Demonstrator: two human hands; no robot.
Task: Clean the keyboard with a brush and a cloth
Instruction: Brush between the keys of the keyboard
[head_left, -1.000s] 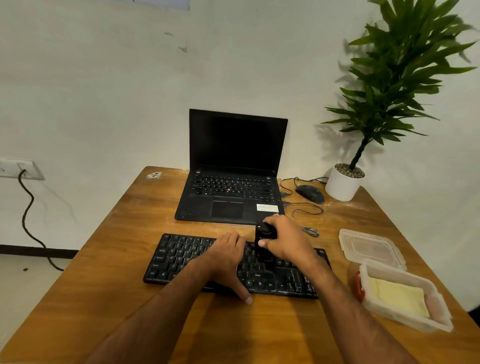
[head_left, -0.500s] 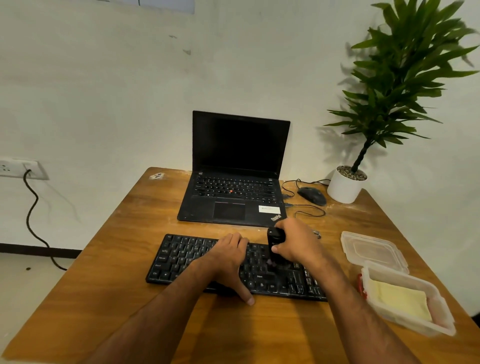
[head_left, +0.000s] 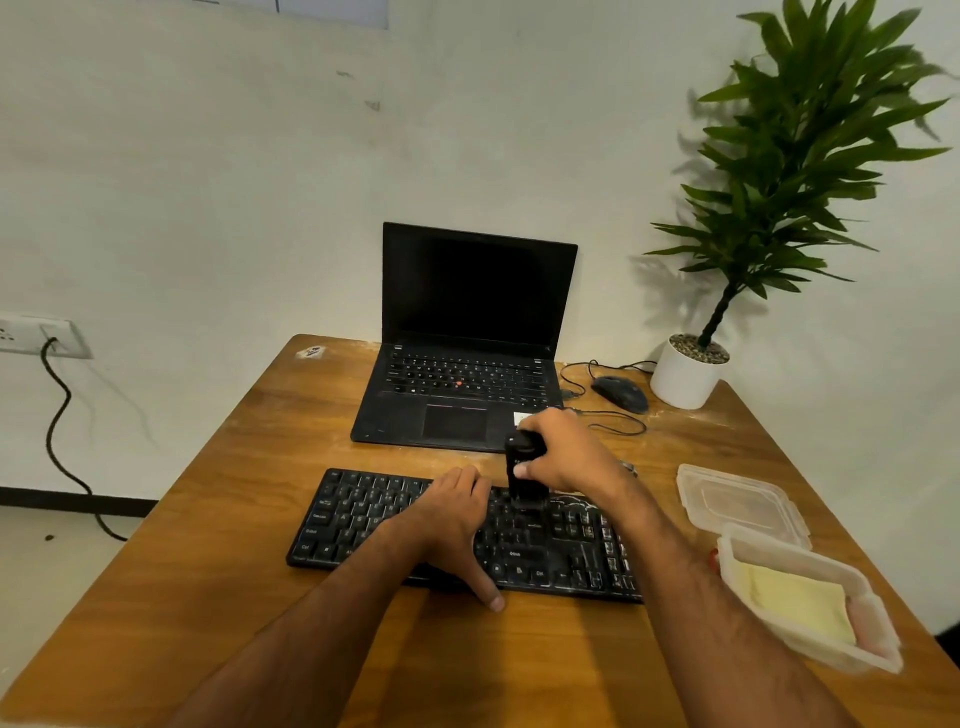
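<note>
Brushing stage under way. My right hand (head_left: 563, 457) grips the brush (head_left: 523, 475) upright on the keyboard (head_left: 363, 514), near the table's (head_left: 208, 519) front edge; my left hand (head_left: 457, 525) lies flat, steadying it. The cloth (head_left: 795, 603) sits unused in its container (head_left: 831, 660), right edge.

Brown wooden worktop (head_left: 208, 519): visible grain, smooth with a soft sheen, pale scuffing behind the black plastic keyboard (head_left: 363, 519). Keyboard: matt keys, whitish dusty marks at its right end. Black laptop (head_left: 467, 374) behind the keyboard: matt casing. Right of the keyboard, translucent plastic container (head_left: 841, 649), frosted, holding a yellow cloth (head_left: 795, 603), matt. White plant pot (head_left: 680, 379): smooth.
</note>
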